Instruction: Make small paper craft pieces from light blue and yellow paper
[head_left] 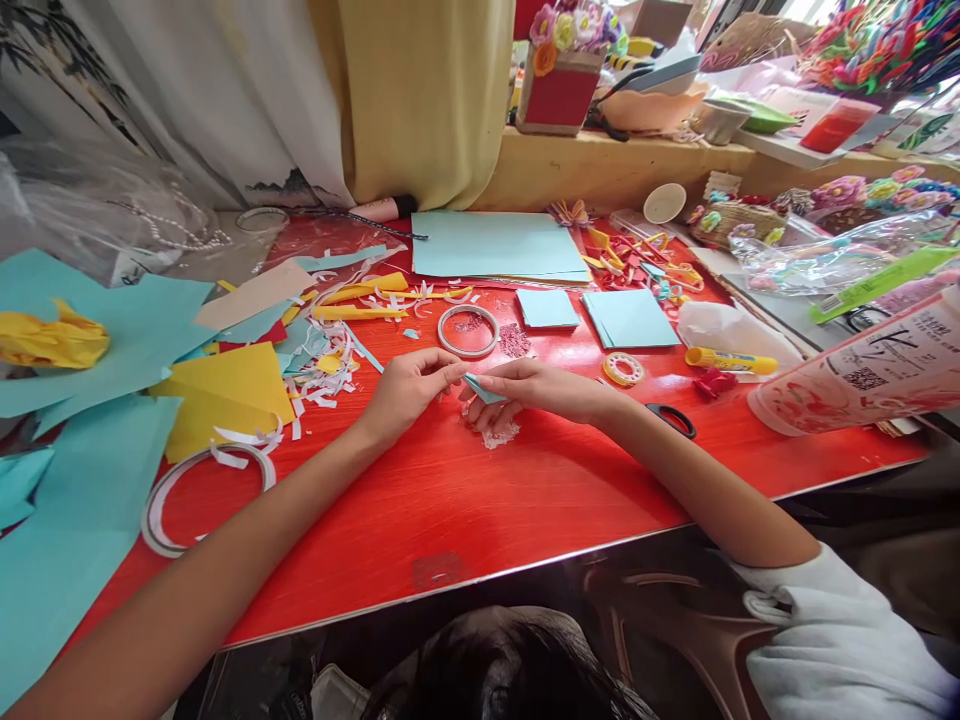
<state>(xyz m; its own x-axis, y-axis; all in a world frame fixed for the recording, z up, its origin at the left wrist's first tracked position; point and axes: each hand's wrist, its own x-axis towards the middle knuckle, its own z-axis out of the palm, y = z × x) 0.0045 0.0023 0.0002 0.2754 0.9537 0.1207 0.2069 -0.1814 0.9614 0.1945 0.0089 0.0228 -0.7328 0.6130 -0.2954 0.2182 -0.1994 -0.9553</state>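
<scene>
Paper (pixel 489 394), blue and folded, lies at three o'clock from my left hand (pixel 414 388) and nine o'clock from my right hand (pixel 536 388), its long axis running roughly ten to four. Both pinch it over the red bench (pixel 450 510), the right overlapping more.

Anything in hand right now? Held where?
A small folded light-blue paper: the left hand pinches its upper-left tip, the right hand its upper edge.
</scene>
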